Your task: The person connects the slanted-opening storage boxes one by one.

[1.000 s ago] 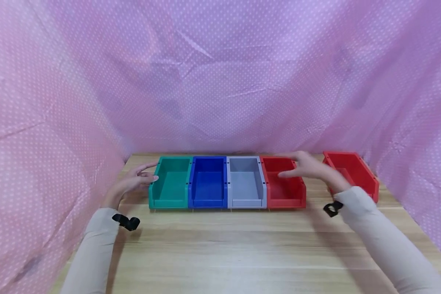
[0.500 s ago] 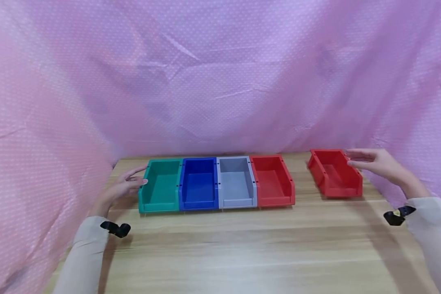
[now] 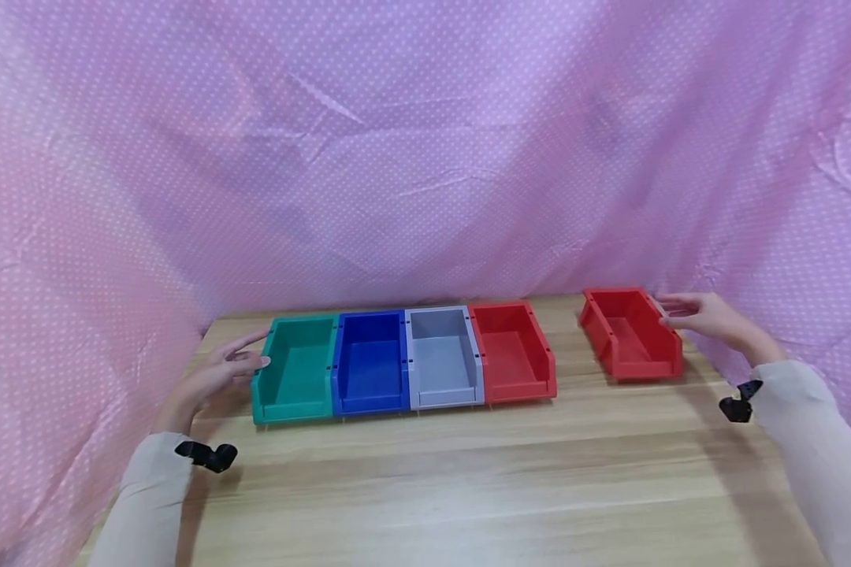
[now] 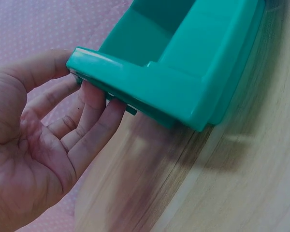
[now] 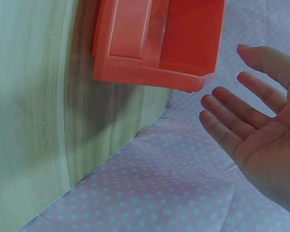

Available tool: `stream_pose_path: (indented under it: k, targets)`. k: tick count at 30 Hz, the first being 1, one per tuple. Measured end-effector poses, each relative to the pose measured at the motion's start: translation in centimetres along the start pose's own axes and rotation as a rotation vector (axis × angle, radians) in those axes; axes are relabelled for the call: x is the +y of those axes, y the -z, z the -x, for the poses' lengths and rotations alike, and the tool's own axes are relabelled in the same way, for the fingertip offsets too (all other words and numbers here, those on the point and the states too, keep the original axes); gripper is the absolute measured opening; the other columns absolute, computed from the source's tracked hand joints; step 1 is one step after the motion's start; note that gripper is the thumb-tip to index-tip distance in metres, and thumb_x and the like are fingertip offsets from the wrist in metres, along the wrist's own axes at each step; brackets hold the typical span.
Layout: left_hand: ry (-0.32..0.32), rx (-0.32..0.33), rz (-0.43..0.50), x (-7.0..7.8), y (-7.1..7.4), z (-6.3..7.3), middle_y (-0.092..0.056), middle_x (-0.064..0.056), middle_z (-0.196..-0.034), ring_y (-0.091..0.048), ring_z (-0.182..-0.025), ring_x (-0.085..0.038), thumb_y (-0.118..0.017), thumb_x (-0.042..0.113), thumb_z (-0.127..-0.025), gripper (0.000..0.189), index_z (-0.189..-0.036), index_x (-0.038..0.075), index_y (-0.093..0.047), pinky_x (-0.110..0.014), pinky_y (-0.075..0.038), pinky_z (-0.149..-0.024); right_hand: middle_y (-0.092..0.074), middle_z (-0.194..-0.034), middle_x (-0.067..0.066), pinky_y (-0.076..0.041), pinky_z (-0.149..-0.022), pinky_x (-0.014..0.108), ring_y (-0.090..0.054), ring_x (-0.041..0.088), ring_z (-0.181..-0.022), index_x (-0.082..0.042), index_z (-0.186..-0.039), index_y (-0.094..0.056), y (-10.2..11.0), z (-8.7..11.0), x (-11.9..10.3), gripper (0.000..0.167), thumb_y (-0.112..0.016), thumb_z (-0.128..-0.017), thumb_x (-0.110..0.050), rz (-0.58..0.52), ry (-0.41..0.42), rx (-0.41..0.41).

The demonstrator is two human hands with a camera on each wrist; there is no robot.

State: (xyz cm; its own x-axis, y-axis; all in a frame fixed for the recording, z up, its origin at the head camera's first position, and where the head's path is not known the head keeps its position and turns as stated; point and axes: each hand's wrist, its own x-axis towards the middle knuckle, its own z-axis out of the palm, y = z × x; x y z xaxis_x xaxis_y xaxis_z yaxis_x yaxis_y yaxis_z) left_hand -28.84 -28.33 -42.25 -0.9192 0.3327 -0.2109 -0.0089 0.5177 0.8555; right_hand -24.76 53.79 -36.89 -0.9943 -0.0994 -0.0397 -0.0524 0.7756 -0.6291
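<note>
Head: green open-fronted bin (image 3: 294, 374), blue bin (image 3: 371, 368), grey bin (image 3: 443, 364) and red bin (image 3: 510, 358) stood side by side on the wooden table (image 3: 468, 488); second red bin (image 3: 627, 340) stood apart, rightward | Left wrist: left hand (image 4: 41, 140) pinched green open-fronted bin's side wall | Right wrist: right hand (image 5: 270, 135), thumb and fingers wide apart, held nothing just beside second red bin

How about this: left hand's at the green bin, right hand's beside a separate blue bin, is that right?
Not quite: the separate bin beside the right hand is red, as the head view shows. The left hand is at the green bin.
</note>
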Motion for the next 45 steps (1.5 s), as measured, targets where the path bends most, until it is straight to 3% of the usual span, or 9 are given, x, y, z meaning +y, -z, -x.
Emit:
stream_pose_path:
  k: [2, 5, 9, 13, 15, 21, 30, 40, 45]
  targets:
    - [0.003, -0.002, -0.004, 0.1, 0.0, 0.0, -0.041, -0.030, -0.155, -0.045, -0.139, -0.048, -0.058, 0.037, -0.105, 0.077, -0.165, 0.018, -0.014, -0.060, -0.046, -0.109, -0.058, -0.132, 0.039, -0.049, -0.077, 0.008, -0.060, -0.013, -0.091, 0.018, -0.145, -0.041, 0.0, -0.2, 0.1, 0.064, -0.070, -0.096, -0.013, 0.035, -0.007, -0.027]
    - [0.007, -0.012, 0.010, 0.3, 0.0, 0.0, -0.040, -0.031, -0.155, -0.044, -0.139, -0.050, -0.058, 0.037, -0.105, 0.078, -0.165, 0.018, -0.013, -0.061, -0.044, -0.110, -0.054, -0.134, 0.042, -0.049, -0.077, 0.009, -0.060, -0.010, -0.092, 0.017, -0.146, -0.038, -0.1, -0.4, 0.6, 0.066, -0.069, -0.097, -0.014, 0.082, -0.039, -0.064]
    - [0.016, -0.028, 0.027, 0.4, 0.0, 0.0, -0.036, -0.032, -0.157, -0.040, -0.141, -0.053, -0.058, 0.037, -0.105, 0.078, -0.166, 0.019, -0.012, -0.063, -0.041, -0.111, -0.057, -0.131, 0.042, -0.051, -0.076, 0.014, -0.072, 0.021, -0.100, 0.015, -0.147, -0.039, -0.4, -0.7, 1.1, 0.066, -0.069, -0.097, -0.016, 0.126, -0.062, -0.085]
    - [0.025, -0.033, 0.030, 0.4, 0.0, 0.0, -0.034, -0.031, -0.158, -0.038, -0.143, -0.052, -0.057, 0.039, -0.105, 0.077, -0.166, 0.021, -0.012, -0.064, -0.041, -0.112, -0.056, -0.130, 0.044, -0.052, -0.074, 0.016, -0.065, 0.047, -0.112, 0.015, -0.147, -0.038, -0.6, -1.0, 1.5, 0.066, -0.068, -0.098, -0.016, 0.130, -0.073, -0.083]
    - [0.023, -0.032, 0.036, 0.4, 0.1, -0.1, -0.034, -0.031, -0.158, -0.038, -0.143, -0.052, -0.056, 0.039, -0.105, 0.077, -0.166, 0.021, -0.012, -0.064, -0.040, -0.112, -0.055, -0.131, 0.045, -0.052, -0.074, 0.016, -0.067, 0.042, -0.110, 0.016, -0.147, -0.037, -0.6, -1.2, 1.7, 0.066, -0.068, -0.098, -0.015, 0.112, -0.080, -0.076]
    - [0.038, -0.039, 0.060, 0.4, 0.3, -0.3, -0.030, -0.033, -0.159, -0.033, -0.144, -0.056, -0.056, 0.038, -0.105, 0.078, -0.166, 0.020, -0.010, -0.069, -0.032, -0.114, -0.057, -0.125, 0.046, -0.057, -0.072, 0.020, -0.064, -0.003, -0.081, 0.019, -0.147, -0.034, -1.3, -1.5, 1.7, 0.065, -0.067, -0.095, -0.003, -0.018, -0.108, -0.042]
    - [0.041, -0.042, 0.069, 0.0, 0.3, -0.3, -0.030, -0.033, -0.160, -0.033, -0.144, -0.055, -0.056, 0.037, -0.106, 0.078, -0.166, 0.021, -0.010, -0.068, -0.034, -0.114, -0.071, -0.110, 0.032, -0.058, -0.069, 0.022, -0.063, -0.005, -0.076, 0.020, -0.146, -0.031, -2.0, -1.7, -0.1, 0.067, -0.066, -0.091, 0.005, -0.170, -0.174, 0.023]
    - [0.030, -0.038, 0.075, -0.4, 0.3, -0.2, -0.030, -0.030, -0.162, -0.032, -0.146, -0.054, -0.057, 0.039, -0.105, 0.078, -0.166, 0.023, -0.012, -0.068, -0.033, -0.115, -0.074, -0.109, 0.017, -0.057, -0.068, 0.020, -0.063, -0.007, -0.077, 0.017, -0.147, -0.038, -1.2, -1.8, -3.0, 0.065, -0.069, -0.094, -0.003, -0.168, -0.126, 0.048]
    - [0.045, -0.025, 0.061, -0.4, 0.2, 0.1, -0.030, -0.030, -0.162, -0.031, -0.147, -0.054, -0.057, 0.042, -0.104, 0.078, -0.166, 0.025, -0.013, -0.070, -0.029, -0.116, -0.075, -0.100, -0.007, -0.059, -0.071, 0.020, -0.066, -0.006, -0.081, 0.015, -0.150, -0.036, -1.4, -1.7, -5.3, 0.067, -0.069, -0.094, -0.003, -0.265, -0.104, 0.043]
